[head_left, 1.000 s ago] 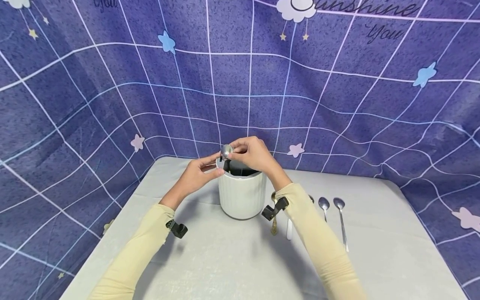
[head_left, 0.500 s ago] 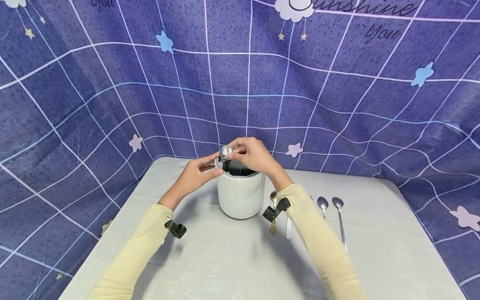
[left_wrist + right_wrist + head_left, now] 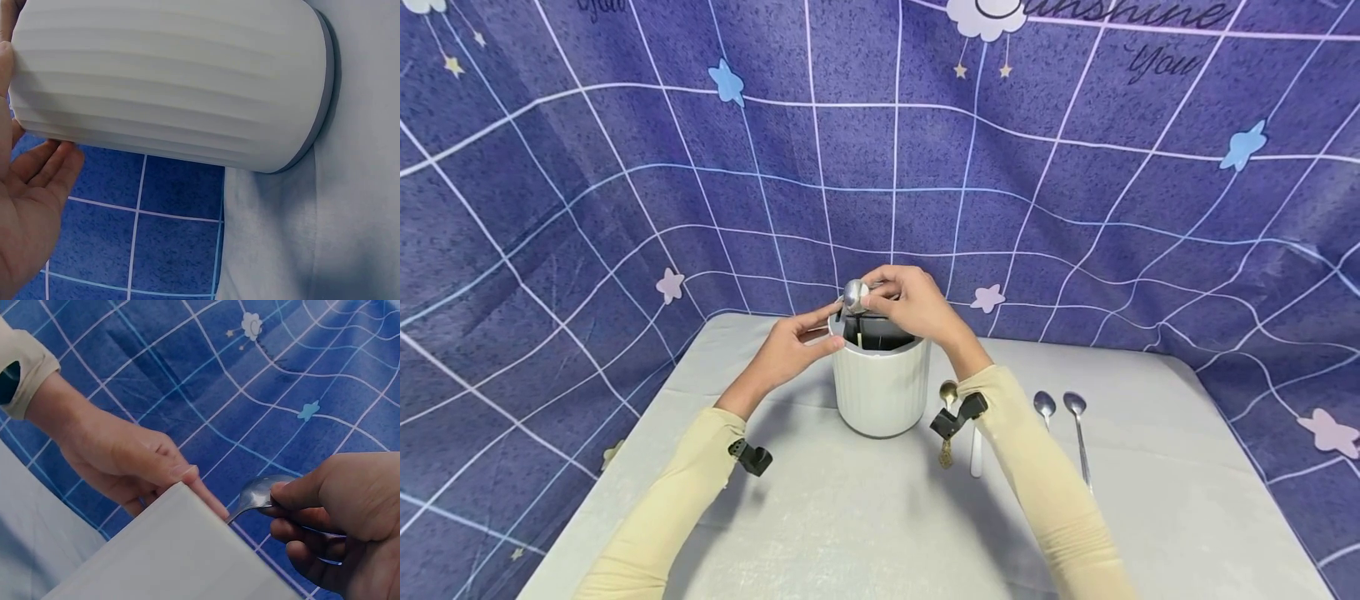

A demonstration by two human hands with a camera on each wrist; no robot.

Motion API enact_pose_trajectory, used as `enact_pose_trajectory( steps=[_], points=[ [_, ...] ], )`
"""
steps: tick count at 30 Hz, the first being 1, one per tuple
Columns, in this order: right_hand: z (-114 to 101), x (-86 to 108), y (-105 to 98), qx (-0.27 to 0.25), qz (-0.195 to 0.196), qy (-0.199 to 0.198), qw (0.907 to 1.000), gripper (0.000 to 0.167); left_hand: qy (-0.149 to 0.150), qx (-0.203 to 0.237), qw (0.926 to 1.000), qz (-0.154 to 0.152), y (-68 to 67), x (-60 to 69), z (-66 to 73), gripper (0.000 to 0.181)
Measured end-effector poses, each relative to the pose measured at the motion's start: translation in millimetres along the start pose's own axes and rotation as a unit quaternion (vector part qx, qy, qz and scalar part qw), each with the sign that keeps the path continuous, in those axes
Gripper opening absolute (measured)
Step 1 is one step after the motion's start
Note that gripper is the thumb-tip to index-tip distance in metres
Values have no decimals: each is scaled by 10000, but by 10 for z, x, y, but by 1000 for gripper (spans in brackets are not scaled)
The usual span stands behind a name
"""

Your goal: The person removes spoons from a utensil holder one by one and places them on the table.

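A white ribbed utensil holder (image 3: pixel 882 390) stands upright on the table, with a dark divided inside. Along its left rim lies my left hand (image 3: pixel 784 354), thumb at the front and fingers round the far side, holding it steady. My right hand (image 3: pixel 916 306) is above the opening and pinches a metal spoon (image 3: pixel 853 296) by its bowl between thumb and fingers. The spoon's bowl (image 3: pixel 255 492) is up in the right wrist view; its handle goes down behind the rim, mostly hidden. The left wrist view shows the holder's ribbed side (image 3: pixel 169 81) and my fingers touching it.
Right of the holder lie a gold-toned ornate spoon (image 3: pixel 948 392), a white-handled utensil (image 3: pixel 976 454) and two silver spoons, a nearer one (image 3: pixel 1044 405) and an outer one (image 3: pixel 1076 405). My right sleeve (image 3: pixel 1037 475) partly covers them. A blue-purple grid curtain (image 3: pixel 865 167) hangs behind the table (image 3: pixel 820 517).
My right hand and the pinched spoon have shifted slightly up and to the right over the holder, showing more of its inside. My left hand stays at the rim.
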State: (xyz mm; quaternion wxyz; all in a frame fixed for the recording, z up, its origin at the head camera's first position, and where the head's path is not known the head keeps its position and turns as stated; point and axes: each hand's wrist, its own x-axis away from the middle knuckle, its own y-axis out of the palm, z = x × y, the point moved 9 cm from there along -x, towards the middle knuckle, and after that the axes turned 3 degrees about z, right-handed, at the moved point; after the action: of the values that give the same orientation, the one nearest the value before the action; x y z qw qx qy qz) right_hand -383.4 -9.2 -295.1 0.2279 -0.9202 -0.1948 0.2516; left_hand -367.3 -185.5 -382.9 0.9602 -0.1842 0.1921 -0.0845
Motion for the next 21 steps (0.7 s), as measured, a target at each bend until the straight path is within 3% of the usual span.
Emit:
enact_pose_trajectory(
  steps=[10, 21],
  points=[
    [-166, -25, -186, -184, 179, -200, 9995, 22, -31, 4, 10000, -63, 13, -19, -28, 62],
    [-420, -44, -349, 55, 419, -239, 9988, 22, 19, 32, 10000, -9, 1, -8, -24, 60]
  ],
)
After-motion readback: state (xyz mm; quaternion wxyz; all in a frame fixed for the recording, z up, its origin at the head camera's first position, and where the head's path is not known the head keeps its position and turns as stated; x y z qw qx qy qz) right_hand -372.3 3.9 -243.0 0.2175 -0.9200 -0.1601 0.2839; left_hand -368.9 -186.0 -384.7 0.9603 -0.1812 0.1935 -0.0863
